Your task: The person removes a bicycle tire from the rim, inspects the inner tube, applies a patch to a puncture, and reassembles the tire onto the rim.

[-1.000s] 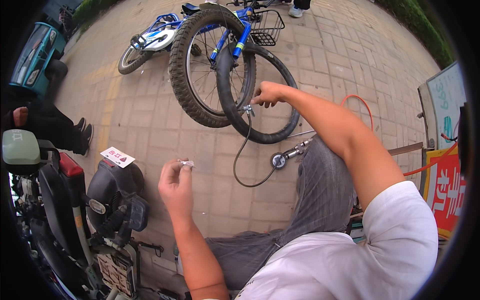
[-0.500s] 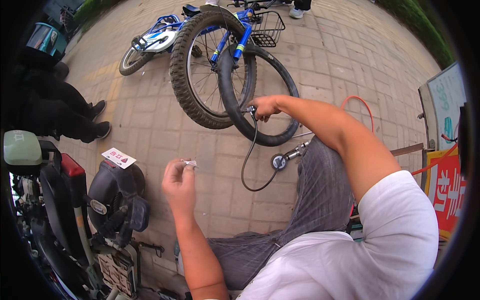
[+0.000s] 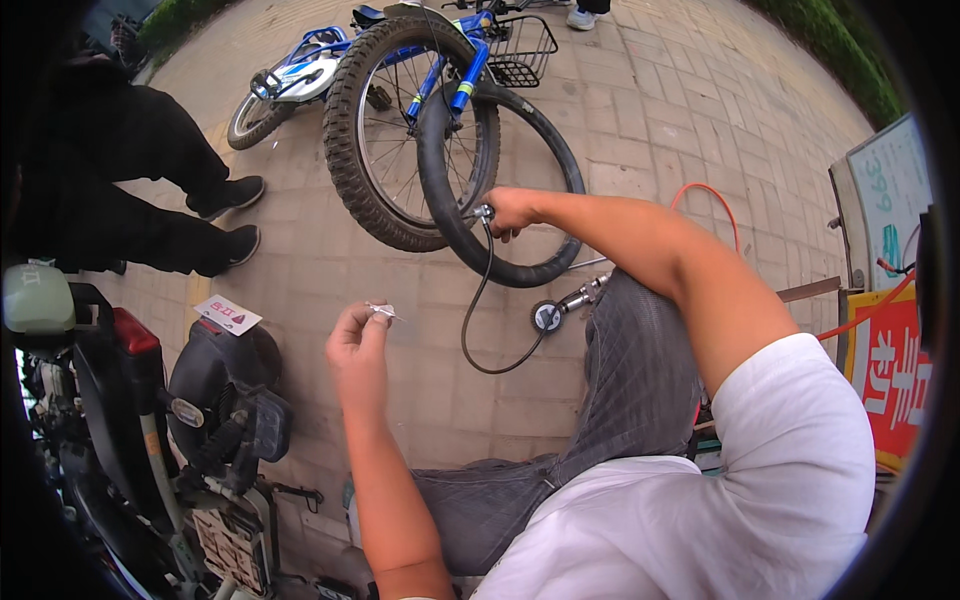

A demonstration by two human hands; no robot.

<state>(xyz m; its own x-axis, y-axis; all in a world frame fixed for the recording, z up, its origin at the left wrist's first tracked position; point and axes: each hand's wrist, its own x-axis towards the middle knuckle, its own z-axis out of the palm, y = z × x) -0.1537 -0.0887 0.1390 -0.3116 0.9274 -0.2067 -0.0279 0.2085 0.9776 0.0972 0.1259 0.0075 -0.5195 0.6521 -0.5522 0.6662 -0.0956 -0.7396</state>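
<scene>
A black inner tube point(image 3: 437, 190), round and filled out, leans across the front wheel point(image 3: 343, 150) of a blue bicycle lying on its side. At the tube's near left part my right hand point(image 3: 512, 212) is closed around the metal inflator chuck point(image 3: 484, 212), which sits at the tube. From the chuck a black hose point(image 3: 478, 362) loops down to a round pressure gauge point(image 3: 546, 316) with a metal inflator body by my knee. My left hand point(image 3: 357, 335) is raised over the paving, pinching a small whitish scrap point(image 3: 384, 312), perhaps paper or a patch backing.
A parked electric scooter point(image 3: 125, 400) fills the left side, a card point(image 3: 228, 313) on its rear fender. Behind it stands a person in dark trousers point(image 3: 170, 190). An orange air line point(image 3: 735, 215) curves past my right arm toward a signboard point(image 3: 880, 380). The bicycle's wire basket point(image 3: 525, 50) lies farther off.
The standing person at the left has stepped nearer and to the right. My view has shifted slightly; my right hand stays on the chuck, and the scrap in my left hand has turned a little.
</scene>
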